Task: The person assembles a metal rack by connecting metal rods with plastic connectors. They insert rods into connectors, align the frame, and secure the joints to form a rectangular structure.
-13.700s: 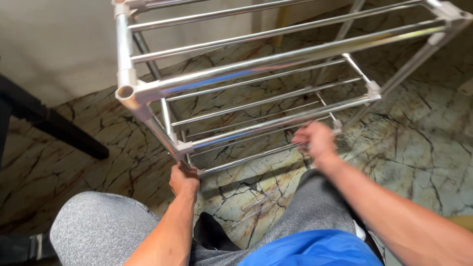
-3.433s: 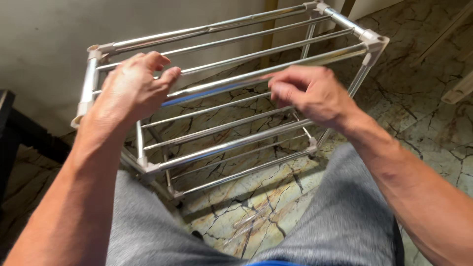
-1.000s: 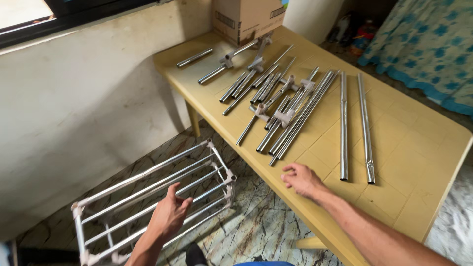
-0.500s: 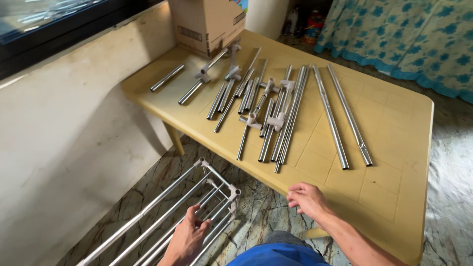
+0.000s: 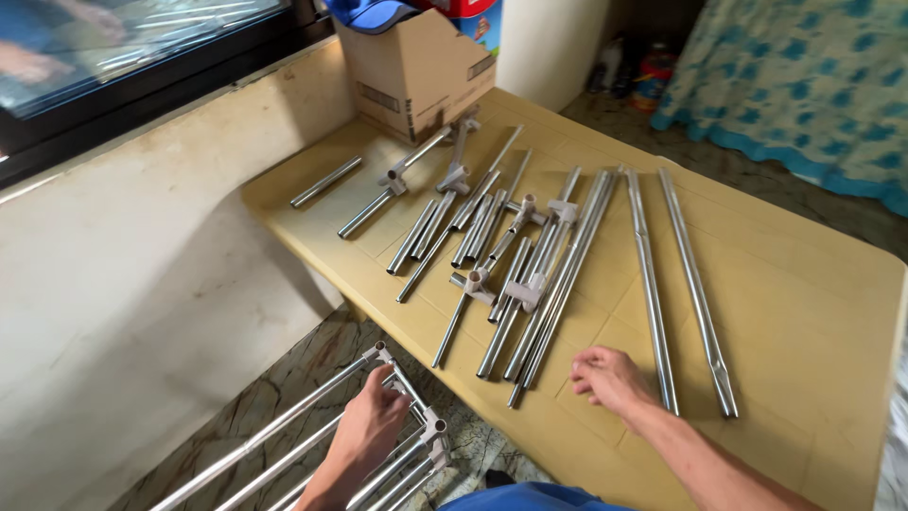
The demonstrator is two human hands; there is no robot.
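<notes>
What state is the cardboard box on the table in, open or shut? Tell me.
Open. The cardboard box has its flap standing up at the top, and a blue cap pokes out of it. The rest of its contents are hidden.

One yellow table [image 5: 813, 312] carries the loose parts. Two long tubes [image 5: 695, 284] lie apart near its right edge. One short tube [image 5: 325, 182] lies alone near the left edge. One cardboard box [image 5: 416, 71] stands at the far corner. One rack [image 5: 312, 435] stands on the floor. Two hands are visible.
</notes>
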